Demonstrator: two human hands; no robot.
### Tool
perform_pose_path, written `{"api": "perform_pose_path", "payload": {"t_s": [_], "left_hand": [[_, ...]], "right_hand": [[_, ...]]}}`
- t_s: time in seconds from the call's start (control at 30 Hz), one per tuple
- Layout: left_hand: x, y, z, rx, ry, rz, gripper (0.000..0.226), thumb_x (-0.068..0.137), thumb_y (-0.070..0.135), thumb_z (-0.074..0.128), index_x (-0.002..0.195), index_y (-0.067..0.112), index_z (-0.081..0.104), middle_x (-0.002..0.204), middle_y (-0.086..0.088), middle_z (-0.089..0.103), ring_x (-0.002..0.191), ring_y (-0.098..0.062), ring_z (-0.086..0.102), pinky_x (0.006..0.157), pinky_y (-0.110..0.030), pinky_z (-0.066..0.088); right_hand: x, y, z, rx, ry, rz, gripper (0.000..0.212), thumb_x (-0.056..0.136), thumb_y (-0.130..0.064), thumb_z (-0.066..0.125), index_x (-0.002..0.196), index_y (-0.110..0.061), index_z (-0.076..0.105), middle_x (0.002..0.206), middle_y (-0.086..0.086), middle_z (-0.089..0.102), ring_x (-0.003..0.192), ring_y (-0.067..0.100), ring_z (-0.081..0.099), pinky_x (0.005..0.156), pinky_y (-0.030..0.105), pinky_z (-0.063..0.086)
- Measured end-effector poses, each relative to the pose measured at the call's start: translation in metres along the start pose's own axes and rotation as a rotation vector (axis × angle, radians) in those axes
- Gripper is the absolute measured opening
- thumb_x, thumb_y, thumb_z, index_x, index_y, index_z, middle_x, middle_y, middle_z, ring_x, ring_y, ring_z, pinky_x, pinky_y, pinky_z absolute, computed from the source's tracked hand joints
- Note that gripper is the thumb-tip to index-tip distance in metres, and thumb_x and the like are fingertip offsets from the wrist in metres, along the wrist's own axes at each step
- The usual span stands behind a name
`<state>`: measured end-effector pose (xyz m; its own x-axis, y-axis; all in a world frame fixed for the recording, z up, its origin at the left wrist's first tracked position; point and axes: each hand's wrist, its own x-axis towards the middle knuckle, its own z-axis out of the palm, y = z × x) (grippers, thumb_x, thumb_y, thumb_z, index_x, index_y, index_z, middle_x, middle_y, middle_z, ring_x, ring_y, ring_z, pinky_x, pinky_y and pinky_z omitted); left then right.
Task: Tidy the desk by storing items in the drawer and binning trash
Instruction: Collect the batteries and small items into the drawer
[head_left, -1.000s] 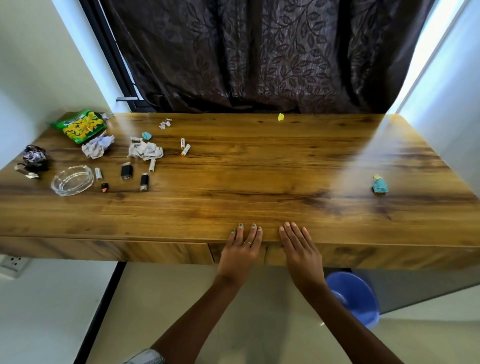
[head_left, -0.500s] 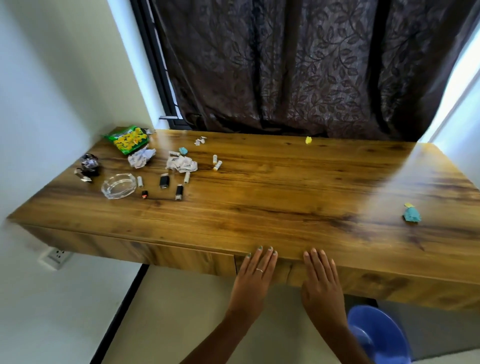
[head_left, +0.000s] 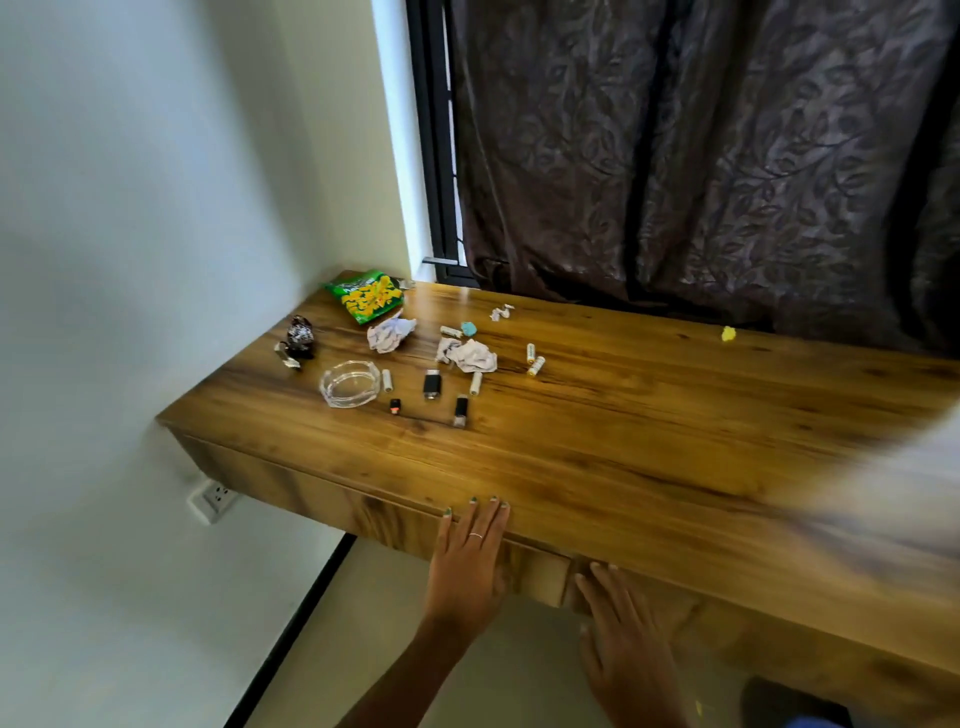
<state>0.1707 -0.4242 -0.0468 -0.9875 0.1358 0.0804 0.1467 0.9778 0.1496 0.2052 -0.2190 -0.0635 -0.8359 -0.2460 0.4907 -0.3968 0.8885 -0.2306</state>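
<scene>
Head view: left hand (head_left: 467, 561) laid flat at worktop (head_left: 649, 441) front edge, right hand (head_left: 628, 649) on drawer (head_left: 535, 571) front, fingers straight, nothing gripped. Drawer judged stiff, best pulled by underside lip.

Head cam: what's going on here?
A person stands at a wooden desk, both hands at its front edge. The left hand lies flat with its fingertips on the desktop; the right hand is spread against the drawer front below. Neither holds anything. Clutter sits untouched at the far left: a snack bag, crumpled paper, a glass ashtray, batteries.
</scene>
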Motion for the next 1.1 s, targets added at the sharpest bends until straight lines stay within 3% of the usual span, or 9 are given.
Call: {"api": "perform_pose_path", "payload": {"t_s": [0.2,0.3,0.4,0.5,0.6,0.67,0.83,0.97,1.1], "left_hand": [[0.005,-0.08,-0.008,0.006,0.005,-0.046,0.067,0.077,0.036,0.045,0.142,0.021,0.036,0.143,0.002,0.047,0.132,-0.023,0.044,0.104,-0.045,0.031],[0.005,-0.118,-0.008,-0.007,0.009,-0.031,0.067,0.078,0.037,0.042,0.143,0.021,0.036,0.145,0.002,0.044,0.132,-0.023,0.044,0.104,-0.048,0.032],[0.006,-0.153,-0.007,-0.029,0.039,-0.021,0.063,0.083,0.037,0.039,0.144,0.022,0.035,0.147,0.002,0.041,0.135,-0.023,0.04,0.105,-0.047,0.031],[0.005,-0.176,-0.006,-0.058,0.08,0.004,0.063,0.084,0.035,0.039,0.145,0.022,0.032,0.149,0.002,0.039,0.138,-0.022,0.035,0.108,-0.049,0.027],[-0.001,-0.195,-0.003,-0.11,0.128,0.021,0.065,0.084,0.029,0.043,0.147,0.022,0.027,0.152,0.002,0.031,0.141,-0.021,0.025,0.114,-0.046,0.02],[-0.006,-0.204,-0.001,-0.123,0.148,0.049,0.064,0.084,0.026,0.044,0.146,0.02,0.031,0.153,0.0,0.03,0.143,-0.022,0.023,0.114,-0.046,0.018],[-0.005,-0.214,0.006,-0.107,0.133,0.12,0.071,0.078,0.022,0.053,0.146,0.017,0.032,0.154,-0.002,0.028,0.144,-0.023,0.02,0.114,-0.047,0.019],[-0.005,-0.214,0.011,-0.148,0.162,0.127,0.069,0.08,0.02,0.051,0.146,0.015,0.032,0.154,-0.003,0.027,0.145,-0.024,0.018,0.116,-0.045,0.016],[-0.004,-0.215,0.013,-0.149,0.153,0.118,0.07,0.081,0.019,0.05,0.148,0.015,0.028,0.155,-0.003,0.025,0.145,-0.024,0.015,0.115,-0.048,0.018]], "right_hand": [[0.047,-0.052,0.024,-0.011,-0.032,-0.011,0.047,0.072,-0.029,0.041,0.111,-0.013,0.063,0.118,0.009,0.063,0.115,0.023,0.045,0.092,0.035,0.039],[0.069,-0.077,0.04,-0.052,-0.104,0.005,0.049,0.072,-0.032,0.04,0.11,-0.015,0.065,0.12,0.007,0.063,0.115,0.022,0.051,0.087,0.037,0.051],[0.084,-0.104,0.057,-0.064,-0.181,0.023,0.049,0.071,-0.033,0.043,0.114,-0.018,0.062,0.124,0.005,0.061,0.117,0.021,0.051,0.09,0.035,0.049],[0.092,-0.127,0.074,-0.103,-0.202,0.036,0.052,0.071,-0.032,0.05,0.119,-0.016,0.06,0.129,0.005,0.058,0.122,0.019,0.041,0.1,0.033,0.039],[0.096,-0.144,0.09,-0.158,-0.201,0.048,0.057,0.073,-0.03,0.042,0.125,-0.009,0.056,0.13,0.011,0.056,0.126,0.024,0.036,0.109,0.036,0.016],[0.096,-0.151,0.094,-0.165,-0.188,0.094,0.06,0.071,-0.027,0.052,0.127,-0.007,0.052,0.132,0.013,0.054,0.129,0.026,0.033,0.111,0.035,0.007],[0.082,-0.172,0.096,0.017,-0.04,0.243,0.047,0.074,-0.018,0.047,0.118,-0.009,0.061,0.125,0.011,0.059,0.123,0.025,0.042,0.102,0.04,0.034],[0.049,-0.199,0.11,0.315,-0.056,0.536,0.035,0.079,-0.007,0.052,0.11,-0.013,0.065,0.112,0.01,0.062,0.11,0.022,0.05,0.094,0.031,0.04],[0.054,-0.208,0.127,1.01,-0.193,1.371,0.045,0.085,0.005,0.057,0.126,-0.012,0.05,0.119,0.012,0.055,0.109,0.026,0.054,0.09,0.032,0.04]]}}
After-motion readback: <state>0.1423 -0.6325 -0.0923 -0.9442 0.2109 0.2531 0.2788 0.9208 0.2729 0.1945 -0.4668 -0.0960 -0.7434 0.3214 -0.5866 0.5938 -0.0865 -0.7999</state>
